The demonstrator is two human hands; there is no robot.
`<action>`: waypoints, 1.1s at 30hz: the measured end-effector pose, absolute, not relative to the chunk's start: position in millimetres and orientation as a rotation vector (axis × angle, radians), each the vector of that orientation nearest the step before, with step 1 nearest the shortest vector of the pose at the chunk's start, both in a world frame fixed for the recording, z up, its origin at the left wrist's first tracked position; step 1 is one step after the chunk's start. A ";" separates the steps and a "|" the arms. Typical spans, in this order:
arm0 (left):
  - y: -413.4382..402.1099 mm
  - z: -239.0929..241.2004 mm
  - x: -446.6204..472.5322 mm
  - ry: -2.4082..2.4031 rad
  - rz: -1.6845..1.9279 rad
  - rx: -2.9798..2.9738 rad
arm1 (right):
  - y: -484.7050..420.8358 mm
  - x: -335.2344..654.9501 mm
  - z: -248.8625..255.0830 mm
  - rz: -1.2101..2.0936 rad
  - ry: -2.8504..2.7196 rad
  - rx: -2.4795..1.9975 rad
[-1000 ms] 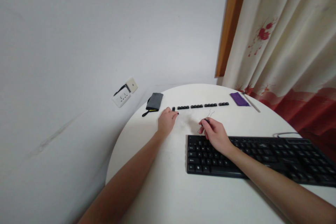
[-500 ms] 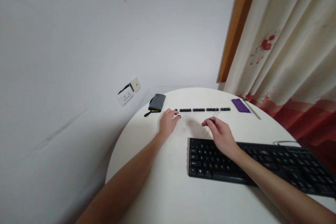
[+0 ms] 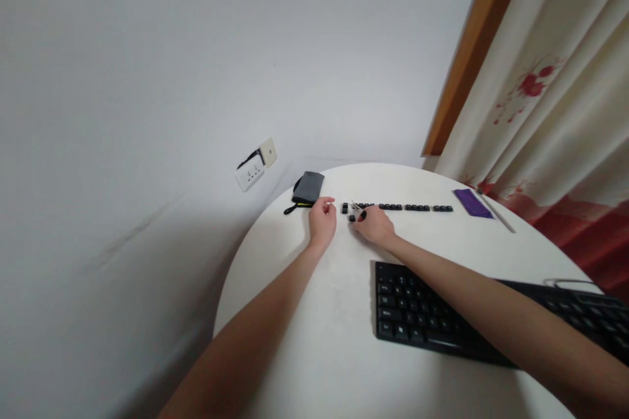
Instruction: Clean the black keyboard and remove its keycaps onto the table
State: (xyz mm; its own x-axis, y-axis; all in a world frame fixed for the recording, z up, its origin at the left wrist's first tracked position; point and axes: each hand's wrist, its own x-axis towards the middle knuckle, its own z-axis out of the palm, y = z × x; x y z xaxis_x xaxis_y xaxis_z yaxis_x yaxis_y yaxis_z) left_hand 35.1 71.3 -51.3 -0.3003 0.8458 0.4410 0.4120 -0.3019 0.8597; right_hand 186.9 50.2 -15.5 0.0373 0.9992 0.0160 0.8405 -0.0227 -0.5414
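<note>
A wire keycap puller [image 3: 363,215] with a black handle and thin metal wires is gripped in my right hand [image 3: 376,226], over the left part of a row of black keycaps [image 3: 417,208]. One loose keycap [image 3: 352,218] lies on the table just left of my right fingertips. My left hand [image 3: 323,221] rests beside the row's left end, its fingers loosely curled and apart with nothing seen in them. Between the two hands sit other small keycaps [image 3: 344,208]. The black keyboard [image 3: 417,314] lies nearer to me, partly hidden under my right forearm.
Behind my left hand lies a grey pouch [image 3: 308,187] with a black loop. A purple cloth packet [image 3: 472,202] and a thin grey stick [image 3: 498,213] lie at the right of the round white table [image 3: 304,314]. Wall sockets [image 3: 250,173] and a curtain [image 3: 535,137] are beyond.
My right hand has moved left from above the keyboard to the keycap row, carrying the keycap puller. My left hand has drawn away from the small keycaps. The view has shifted slightly.
</note>
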 end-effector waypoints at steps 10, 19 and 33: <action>77.4 -58.0 37.2 1.541 1.655 1.520 | 62.9 177.9 -18.1 0.482 -1.816 -2.011; 77.2 -57.2 38.3 1.557 1.650 1.534 | 62.9 175.3 -19.0 0.446 -1.799 -2.020; 77.1 -56.6 38.5 1.563 1.645 1.540 | 69.2 173.6 -23.0 0.438 -1.762 -2.055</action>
